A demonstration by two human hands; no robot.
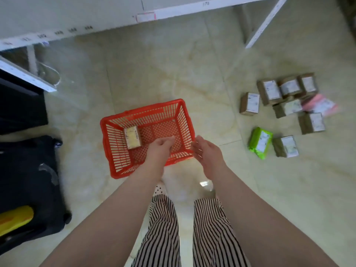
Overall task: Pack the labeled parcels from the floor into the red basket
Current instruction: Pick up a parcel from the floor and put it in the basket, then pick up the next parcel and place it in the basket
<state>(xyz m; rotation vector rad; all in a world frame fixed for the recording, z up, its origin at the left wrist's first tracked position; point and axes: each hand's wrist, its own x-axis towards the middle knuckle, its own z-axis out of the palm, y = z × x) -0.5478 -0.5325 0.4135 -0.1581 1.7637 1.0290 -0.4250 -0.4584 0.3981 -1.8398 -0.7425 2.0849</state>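
The red basket (115,139) stands on the pale tiled floor in front of me. One small labeled parcel (132,140) lies inside it at the left. My left hand (160,149) hovers over the basket's near right part, fingers loosely apart and holding nothing. My right hand (207,152) is just outside the basket's right corner, fingers spread, also empty. Several brown labeled parcels (269,91) lie grouped on the floor at the right, with a green parcel (260,142) and a pink one (320,105) among them.
White metal shelving (146,15) runs along the back and left. Dark bags (28,180) and a yellow object (15,216) sit on the floor at the left. My striped trouser legs (163,228) are below the basket.
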